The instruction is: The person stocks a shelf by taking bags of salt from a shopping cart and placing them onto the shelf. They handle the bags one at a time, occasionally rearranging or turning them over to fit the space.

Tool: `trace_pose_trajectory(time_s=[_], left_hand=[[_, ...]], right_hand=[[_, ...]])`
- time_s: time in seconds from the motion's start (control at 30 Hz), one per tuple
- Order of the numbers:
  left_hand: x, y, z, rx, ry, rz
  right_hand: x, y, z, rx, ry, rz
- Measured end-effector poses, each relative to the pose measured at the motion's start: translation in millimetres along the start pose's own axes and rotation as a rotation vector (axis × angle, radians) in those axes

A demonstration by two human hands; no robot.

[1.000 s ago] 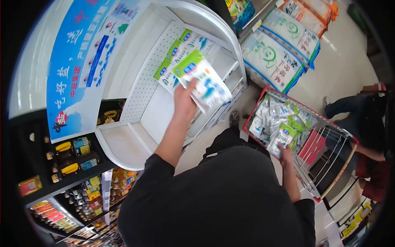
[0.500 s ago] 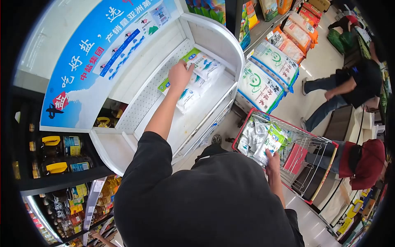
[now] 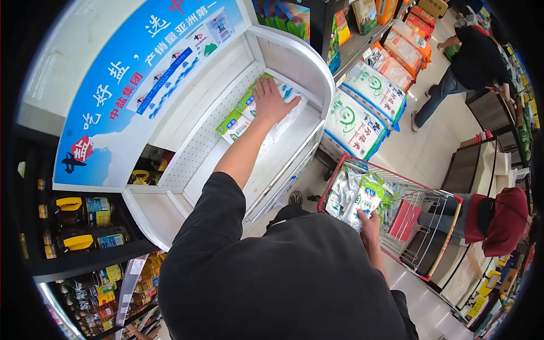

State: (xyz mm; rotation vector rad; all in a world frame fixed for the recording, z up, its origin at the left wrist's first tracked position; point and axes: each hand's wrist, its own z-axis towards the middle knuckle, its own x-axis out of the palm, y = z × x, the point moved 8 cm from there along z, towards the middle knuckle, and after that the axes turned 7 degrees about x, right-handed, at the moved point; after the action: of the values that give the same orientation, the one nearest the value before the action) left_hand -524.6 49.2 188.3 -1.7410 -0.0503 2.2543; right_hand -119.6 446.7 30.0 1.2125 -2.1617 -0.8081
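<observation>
On the white display shelf (image 3: 205, 178) lie green-and-white bags of salt (image 3: 233, 126) in a row against the perforated back panel. My left hand (image 3: 272, 103) rests on the farther bags with its fingers spread, partly covering them. Over the shopping cart (image 3: 453, 229), my right hand (image 3: 370, 228) grips a bag of salt (image 3: 367, 195) by its lower end, green end away from me. Beneath it, the cart's front part is filled with more such bags (image 3: 340, 187).
Large rice sacks (image 3: 352, 122) are stacked beyond the cart. Oil bottles (image 3: 79, 224) fill the shelves at left. One person in black (image 3: 476, 59) is in the aisle at the upper right; another in a dark red top (image 3: 501, 221) stands near the cart handle.
My left hand has moved farther along the bags and its fingers have spread. The nearer bags sit straighter against the back panel. The person in black has moved farther up the aisle.
</observation>
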Motion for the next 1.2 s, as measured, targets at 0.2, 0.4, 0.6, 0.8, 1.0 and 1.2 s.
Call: trace_pose_trajectory(time_s=[0.2, 0.4, 0.6, 0.8, 1.0, 1.2], left_hand=[[-9, -5, -3, 0.022, -0.047, 0.038], [1, -4, -5, 0.050, -0.065, 0.003], [-66, -66, -64, 0.278, -0.176, -0.329], [-45, -182, -198, 0.097, 0.688, -1.574], [-54, -152, -193, -0.112, 0.352, -1.711], [-57, 12, -127, -0.529, -0.048, -1.575]], right_hand=[[24, 23, -3, -0.050, 0.099, -0.022], [69, 74, -16, -0.172, 0.226, -0.249], [120, 122, -50, -0.275, 0.322, -0.390], [145, 143, -72, -0.368, 0.372, -0.397], [145, 155, -62, -0.388, 0.387, -0.300], [136, 166, -60, -0.383, 0.304, -0.196]])
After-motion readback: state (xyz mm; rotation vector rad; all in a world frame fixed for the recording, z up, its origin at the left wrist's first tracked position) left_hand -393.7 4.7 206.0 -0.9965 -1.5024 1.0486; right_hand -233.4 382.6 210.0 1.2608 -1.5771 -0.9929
